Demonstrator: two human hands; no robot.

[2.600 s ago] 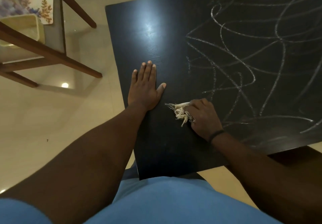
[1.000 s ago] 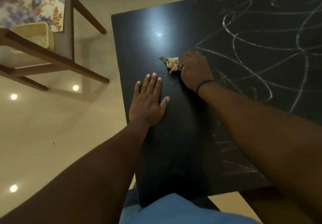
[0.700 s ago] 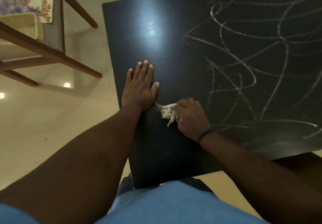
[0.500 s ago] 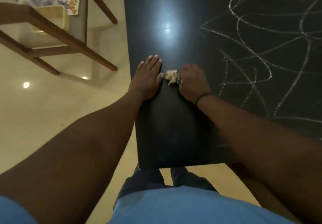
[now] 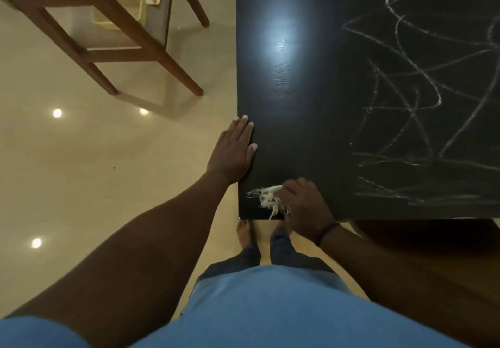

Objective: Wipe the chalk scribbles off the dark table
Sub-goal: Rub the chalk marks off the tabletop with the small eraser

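Observation:
The dark table (image 5: 292, 98) fills the upper right of the head view. White chalk scribbles (image 5: 422, 98) cover its right part; the left strip shows no chalk and reflects a lamp. My right hand (image 5: 305, 206) grips a frayed pale rag (image 5: 267, 201) at the table's near left corner, pressing it on the surface. My left hand (image 5: 232, 152) lies flat with straight fingers on the table's left edge, a little beyond the rag.
A wooden chair (image 5: 113, 30) with a floral cushion and a pale yellow container (image 5: 119, 6) stands on the glossy beige floor to the left. My feet (image 5: 246, 234) are just below the table's near edge. A brown wooden surface (image 5: 433, 253) lies at the lower right.
My right hand has swept the rag back and forth and now pulled it to the table's near left corner. My left hand has slid left to the table's edge. The view has shifted.

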